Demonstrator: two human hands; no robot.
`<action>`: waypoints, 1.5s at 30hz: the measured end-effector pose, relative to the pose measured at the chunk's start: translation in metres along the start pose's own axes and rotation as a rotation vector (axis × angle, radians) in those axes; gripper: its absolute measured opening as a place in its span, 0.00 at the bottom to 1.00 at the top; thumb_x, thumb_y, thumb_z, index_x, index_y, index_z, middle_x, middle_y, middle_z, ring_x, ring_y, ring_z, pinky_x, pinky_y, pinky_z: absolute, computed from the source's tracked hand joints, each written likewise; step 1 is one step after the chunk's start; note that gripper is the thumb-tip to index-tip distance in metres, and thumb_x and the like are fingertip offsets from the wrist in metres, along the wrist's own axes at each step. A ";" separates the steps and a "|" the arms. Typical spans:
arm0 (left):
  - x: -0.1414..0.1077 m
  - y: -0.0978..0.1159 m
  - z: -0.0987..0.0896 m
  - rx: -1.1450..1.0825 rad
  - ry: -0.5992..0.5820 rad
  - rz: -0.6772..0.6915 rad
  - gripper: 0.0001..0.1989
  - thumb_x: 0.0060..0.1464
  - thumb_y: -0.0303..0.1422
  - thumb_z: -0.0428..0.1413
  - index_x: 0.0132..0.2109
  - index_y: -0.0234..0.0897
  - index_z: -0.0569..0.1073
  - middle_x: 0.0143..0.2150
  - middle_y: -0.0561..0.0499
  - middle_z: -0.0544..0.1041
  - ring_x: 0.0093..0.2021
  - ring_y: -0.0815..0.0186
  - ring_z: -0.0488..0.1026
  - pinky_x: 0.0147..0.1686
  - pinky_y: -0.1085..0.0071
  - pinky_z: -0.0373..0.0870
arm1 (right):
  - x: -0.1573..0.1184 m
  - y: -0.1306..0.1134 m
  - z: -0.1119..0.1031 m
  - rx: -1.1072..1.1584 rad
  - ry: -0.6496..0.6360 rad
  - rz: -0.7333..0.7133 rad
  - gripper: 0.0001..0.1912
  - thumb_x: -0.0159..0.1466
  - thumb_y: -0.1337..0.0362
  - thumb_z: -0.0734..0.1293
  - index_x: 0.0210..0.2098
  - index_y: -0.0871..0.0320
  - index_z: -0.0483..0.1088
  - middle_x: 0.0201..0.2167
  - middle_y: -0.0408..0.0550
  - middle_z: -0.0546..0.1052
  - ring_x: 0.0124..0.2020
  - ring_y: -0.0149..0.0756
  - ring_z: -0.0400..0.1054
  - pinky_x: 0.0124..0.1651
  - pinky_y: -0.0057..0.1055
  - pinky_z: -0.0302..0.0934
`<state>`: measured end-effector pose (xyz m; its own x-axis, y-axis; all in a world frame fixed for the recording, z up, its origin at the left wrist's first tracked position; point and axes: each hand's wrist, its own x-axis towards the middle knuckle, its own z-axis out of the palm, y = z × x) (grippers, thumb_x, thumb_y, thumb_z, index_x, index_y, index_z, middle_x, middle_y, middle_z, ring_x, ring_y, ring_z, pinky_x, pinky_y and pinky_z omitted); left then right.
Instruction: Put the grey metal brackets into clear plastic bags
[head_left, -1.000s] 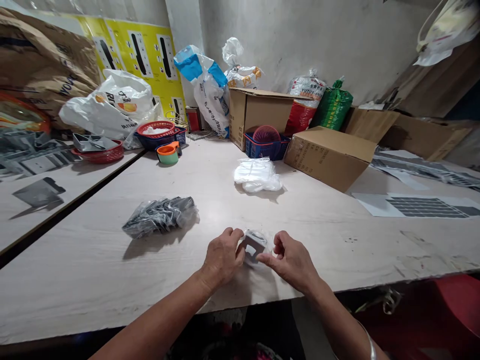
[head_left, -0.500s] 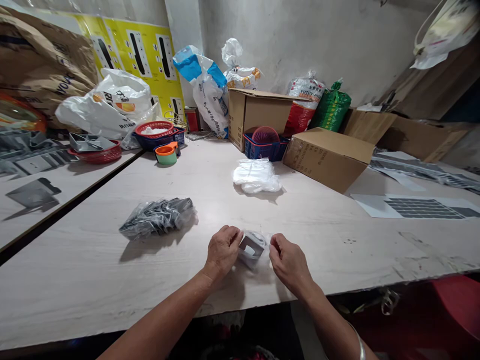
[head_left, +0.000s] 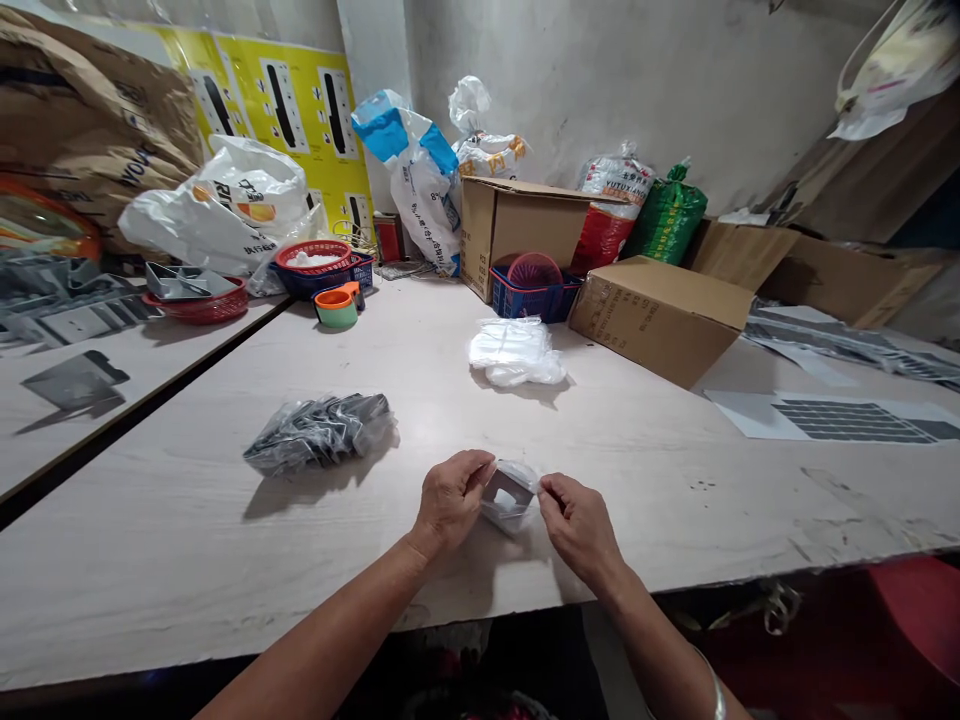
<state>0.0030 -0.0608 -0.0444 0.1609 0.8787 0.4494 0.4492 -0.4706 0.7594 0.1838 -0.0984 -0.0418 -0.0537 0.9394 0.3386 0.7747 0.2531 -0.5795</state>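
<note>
Between my hands is a small clear plastic bag with a grey bracket-like part inside, a pale opening showing in its face. My left hand pinches the bag's left upper edge between thumb and fingers. On the other side, my right hand is closed on the bag's right edge. To the left lies a row of dark grey parts wrapped in clear plastic. Beyond my hands sits a stack of clear plastic bags.
Cardboard boxes and a blue basket stand at the back. An orange and green tape roll lies left of them, near a red basket of grey parts. Printed sheets lie at right. A dark gap crosses the table at left.
My left fingers have shifted slightly right along the bag's upper edge, and the bag's mouth looks narrower. Both hands keep hold of it. The view has moved slightly.
</note>
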 end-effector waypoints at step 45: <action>-0.045 0.018 0.008 0.275 -0.190 0.117 0.09 0.49 0.23 0.47 0.34 0.37 0.70 0.34 0.47 0.69 0.35 0.64 0.67 0.34 0.68 0.67 | -0.006 -0.001 0.003 -0.383 0.062 -0.679 0.11 0.63 0.71 0.58 0.41 0.59 0.69 0.33 0.49 0.73 0.35 0.35 0.64 0.36 0.34 0.55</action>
<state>0.0108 -0.1086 -0.0550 0.3747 0.8313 0.4106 0.6337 -0.5529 0.5411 0.1809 -0.1036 -0.0454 -0.5675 0.5895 0.5748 0.7488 0.6599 0.0624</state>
